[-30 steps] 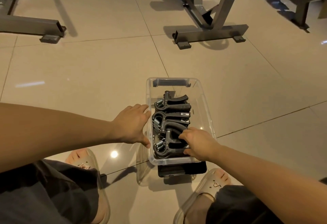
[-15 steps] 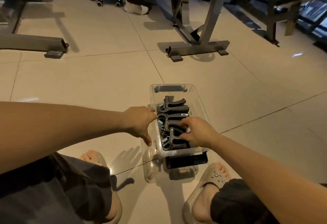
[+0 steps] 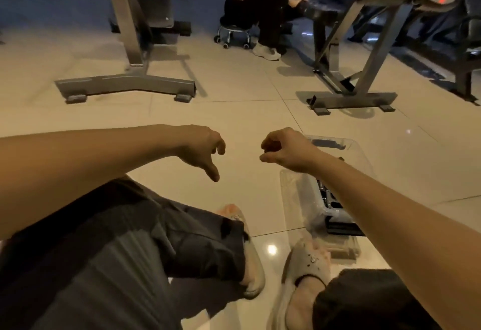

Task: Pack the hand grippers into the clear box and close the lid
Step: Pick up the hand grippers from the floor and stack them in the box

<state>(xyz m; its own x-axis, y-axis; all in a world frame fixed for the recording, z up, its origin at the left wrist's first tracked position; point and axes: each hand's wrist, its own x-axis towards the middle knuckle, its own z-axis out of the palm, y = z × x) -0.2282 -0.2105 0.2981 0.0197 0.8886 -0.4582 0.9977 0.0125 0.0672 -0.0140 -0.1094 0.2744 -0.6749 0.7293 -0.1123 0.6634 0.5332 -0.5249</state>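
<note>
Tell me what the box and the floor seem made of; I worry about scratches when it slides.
The box looks like clear, glossy plastic: the floor and the hand grippers show through its walls. The floor looks like glazed tile, ceramic or polished stone: it has straight grout lines and a mirror-like lamp reflection.

The glossy beige tiled floor (image 3: 260, 126) carries a clear box (image 3: 296, 199) at lower right, with a clear lid (image 3: 346, 251) lying flat at its near end, just beside the right slipper (image 3: 302, 259); the left slipper (image 3: 253, 264) stands apart to the left. Farther back rest two grey metal machine bases, one at left (image 3: 125, 86) and one at right (image 3: 354, 100). Between them, farther off, stand a wheeled stool (image 3: 233, 34) and another person's white sneaker (image 3: 266, 51).
</note>
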